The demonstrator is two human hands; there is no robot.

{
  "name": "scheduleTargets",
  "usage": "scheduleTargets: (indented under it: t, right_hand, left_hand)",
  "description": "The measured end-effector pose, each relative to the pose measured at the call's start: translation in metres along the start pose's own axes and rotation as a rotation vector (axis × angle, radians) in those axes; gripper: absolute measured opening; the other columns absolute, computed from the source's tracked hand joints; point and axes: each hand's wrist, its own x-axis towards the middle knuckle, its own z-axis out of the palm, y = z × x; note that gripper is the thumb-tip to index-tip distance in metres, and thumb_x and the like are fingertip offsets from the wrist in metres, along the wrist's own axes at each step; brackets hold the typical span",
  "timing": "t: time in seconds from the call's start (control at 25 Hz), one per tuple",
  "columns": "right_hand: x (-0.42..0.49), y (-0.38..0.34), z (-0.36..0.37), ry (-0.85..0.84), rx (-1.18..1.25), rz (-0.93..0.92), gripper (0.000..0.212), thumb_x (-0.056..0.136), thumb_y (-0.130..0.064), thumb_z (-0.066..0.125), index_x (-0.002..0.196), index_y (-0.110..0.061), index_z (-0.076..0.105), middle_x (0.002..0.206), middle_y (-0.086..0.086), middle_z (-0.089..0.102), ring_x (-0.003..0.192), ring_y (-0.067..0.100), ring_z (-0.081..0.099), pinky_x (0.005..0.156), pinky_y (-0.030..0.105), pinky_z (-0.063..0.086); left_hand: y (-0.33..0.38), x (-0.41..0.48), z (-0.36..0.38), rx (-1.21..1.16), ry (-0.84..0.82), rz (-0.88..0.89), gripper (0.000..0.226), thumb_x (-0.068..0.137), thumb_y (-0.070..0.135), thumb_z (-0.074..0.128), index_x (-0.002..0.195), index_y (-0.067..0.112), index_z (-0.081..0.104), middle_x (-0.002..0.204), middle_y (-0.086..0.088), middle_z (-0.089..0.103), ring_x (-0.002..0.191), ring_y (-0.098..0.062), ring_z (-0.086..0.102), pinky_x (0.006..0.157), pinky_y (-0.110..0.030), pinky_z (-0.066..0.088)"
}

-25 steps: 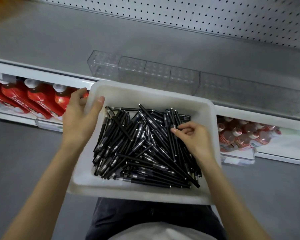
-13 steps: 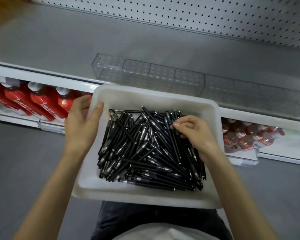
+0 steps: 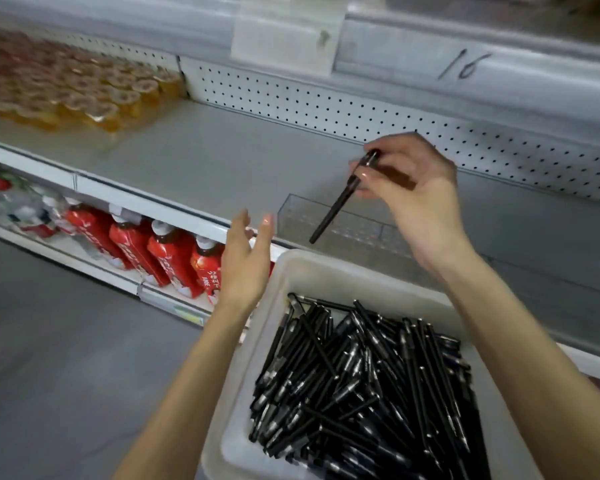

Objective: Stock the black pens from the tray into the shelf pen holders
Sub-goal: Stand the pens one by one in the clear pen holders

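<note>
Stocking run, shelf side: my right hand (image 3: 420,188) pinches one slim black plastic pen (image 3: 340,199) near its upper end between thumb and fingers (image 3: 364,181). The barrel slants down and to the left of them. Its lower tip hangs above the left end compartment of the clear plastic pen holder (image 3: 354,225) on the grey metal shelf (image 3: 205,157).

My left hand (image 3: 246,261) hovers with fingers straight and slightly spread, holding nothing, just beside the far left corner of the white plastic tray (image 3: 326,268). I cannot tell whether it touches the rim.

Below both sets of fingers, the heap of black pens (image 3: 361,382) lies loose in the tray, and the holder looks empty. I judge the job barely begun, with this pen on its way in.

The next move calls for turning the pen toward upright, lining its tip over a slot and lowering it before the pinch lets go. A slanted entry could catch the thin wall.
</note>
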Motion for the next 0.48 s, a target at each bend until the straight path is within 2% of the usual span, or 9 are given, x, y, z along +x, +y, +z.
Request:
scheduleTargets:
  t: [0.08, 0.2, 0.36, 0.48]
  right_hand:
    - [0.023, 0.003, 0.015, 0.033, -0.022, -0.091, 0.026, 0.08, 0.005, 0.068, 0.089, -0.017, 0.059, 0.08, 0.003, 0.067, 0.08, 0.014, 0.066, 0.079, 0.04, 0.057]
    - [0.045, 0.018, 0.03, 0.015, -0.079, -0.168, 0.027, 0.078, -0.002, 0.068, 0.087, -0.026, 0.058, 0.079, -0.004, 0.068, 0.079, 0.013, 0.065, 0.083, 0.053, 0.053]
    - [0.062, 0.04, 0.037, -0.062, -0.142, -0.209, 0.03, 0.079, 0.0, 0.063, 0.089, -0.027, 0.056, 0.084, 0.002, 0.067, 0.077, 0.007, 0.065, 0.082, 0.05, 0.054]
    - [0.073, 0.051, 0.039, -0.167, -0.197, -0.207, 0.031, 0.081, 0.003, 0.064, 0.09, -0.025, 0.056, 0.085, 0.005, 0.068, 0.078, 0.009, 0.067, 0.083, 0.044, 0.055]
  left_hand:
    - [0.001, 0.009, 0.006, -0.013, -0.077, 0.0, 0.057, 0.096, 0.047, 0.036, 0.147, 0.022, 0.028, 0.15, 0.007, 0.031, 0.121, 0.004, 0.029, 0.096, -0.015, 0.02]
    - [-0.002, 0.016, 0.014, 0.009, -0.182, 0.025, 0.057, 0.097, 0.048, 0.032, 0.147, 0.023, 0.026, 0.152, 0.007, 0.028, 0.132, -0.002, 0.027, 0.1, -0.015, 0.016]
    - [-0.004, 0.024, 0.018, 0.023, -0.23, 0.059, 0.058, 0.096, 0.048, 0.034, 0.147, 0.022, 0.025, 0.152, 0.007, 0.028, 0.136, -0.005, 0.026, 0.101, -0.015, 0.016]
    - [-0.005, 0.024, 0.019, 0.015, -0.247, 0.078, 0.059, 0.096, 0.048, 0.035, 0.147, 0.022, 0.023, 0.152, 0.009, 0.027, 0.136, -0.005, 0.025, 0.101, -0.015, 0.017]
